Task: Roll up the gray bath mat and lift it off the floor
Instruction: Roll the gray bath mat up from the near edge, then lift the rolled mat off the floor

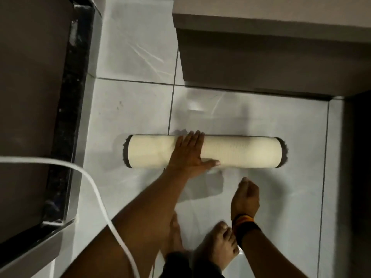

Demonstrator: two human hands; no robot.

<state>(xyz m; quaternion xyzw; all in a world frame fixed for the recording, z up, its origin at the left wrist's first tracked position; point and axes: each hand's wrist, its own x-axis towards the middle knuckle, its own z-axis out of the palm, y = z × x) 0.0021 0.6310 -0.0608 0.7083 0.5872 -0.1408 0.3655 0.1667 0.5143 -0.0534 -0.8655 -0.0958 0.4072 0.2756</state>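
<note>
The bath mat [251,152] lies on the white tiled floor as a tight roll, its cream backing outward and gray pile showing at both ends. My left hand [189,152] rests flat across the roll left of its middle, fingers spread over the top and thumb along the near side. My right hand [246,194] hovers above the floor a little in front of the roll, fingers curled loosely, holding nothing. A dark band with orange stripes sits on my right wrist.
A beige step or ledge [271,57] rises just beyond the roll at the upper right. A dark-edged threshold [68,117] runs down the left. A white cable [96,193] hangs in front of the camera. My bare feet [216,247] stand on the tiles near me.
</note>
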